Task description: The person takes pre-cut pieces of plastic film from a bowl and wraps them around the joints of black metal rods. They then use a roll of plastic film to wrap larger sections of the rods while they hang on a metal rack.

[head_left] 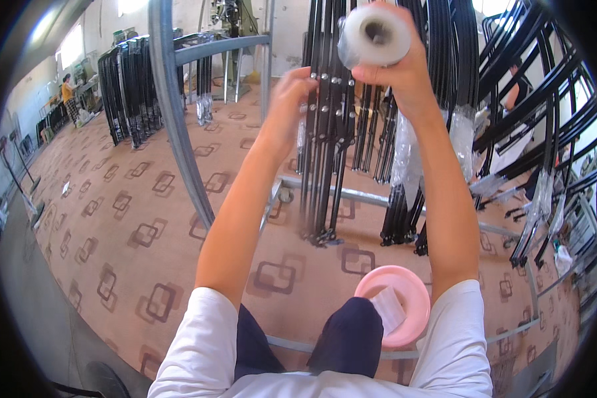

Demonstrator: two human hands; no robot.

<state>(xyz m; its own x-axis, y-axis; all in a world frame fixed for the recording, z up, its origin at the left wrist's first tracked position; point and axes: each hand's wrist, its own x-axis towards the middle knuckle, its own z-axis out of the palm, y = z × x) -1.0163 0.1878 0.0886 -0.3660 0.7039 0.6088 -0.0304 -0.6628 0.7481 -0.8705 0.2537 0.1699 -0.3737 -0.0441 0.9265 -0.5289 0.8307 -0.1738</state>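
Observation:
My right hand point(404, 69) is closed round a roll of clear plastic film point(385, 50), held up with the hole of its core facing me. Just left of it hangs a bundle of slim black metal tubes point(325, 152) with small shiny studs along them. My left hand point(290, 103) is at the left side of this bundle, its fingertips by the upper row of studs. Motion smears those fingers, so whether they grip the tubes cannot be made out. The roll and right hand cover part of the bundle's top.
A grey metal frame point(172, 99) rises at the left. More black tubes, partly wrapped in clear film point(404, 152), hang at the right. A pink basin point(414, 292) holding something white stands by my knee. Two people point(67, 93) point(519, 86) are farther off.

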